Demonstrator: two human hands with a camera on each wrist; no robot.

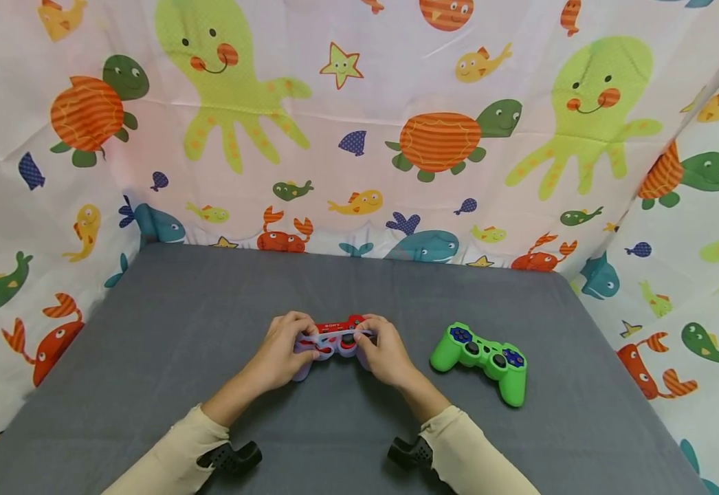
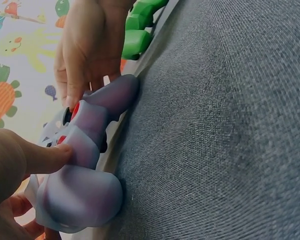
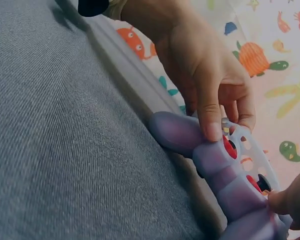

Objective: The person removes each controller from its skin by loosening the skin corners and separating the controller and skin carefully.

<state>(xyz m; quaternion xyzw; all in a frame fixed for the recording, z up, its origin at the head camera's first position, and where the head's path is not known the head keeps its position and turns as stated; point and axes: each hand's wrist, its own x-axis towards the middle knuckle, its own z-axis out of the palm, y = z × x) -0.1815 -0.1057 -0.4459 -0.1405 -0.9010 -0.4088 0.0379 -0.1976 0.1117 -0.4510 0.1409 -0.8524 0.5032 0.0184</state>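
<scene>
A red game controller [image 1: 333, 327] with black thumbsticks is partly inside a translucent pale purple silicone cover [image 2: 85, 195]. Its red top edge with white lettering shows bare in the head view, while the grips are wrapped in the cover. My left hand [image 1: 279, 354] holds the left side, the thumb on the cover beside a stick and the fingers behind. On the right side, my right hand [image 1: 389, 354] pinches the cover's edge between thumb and fingers. The cover's front [image 3: 260, 160], with its button holes, stands partly away from the controller.
To the right of my hands, a green game controller [image 1: 483, 357] with blue button areas lies on the grey cloth-covered table [image 1: 211, 289]. A curtain [image 1: 335, 103] printed with sea animals hangs behind the table and along its sides. Black wrist mounts stick out from both sleeves.
</scene>
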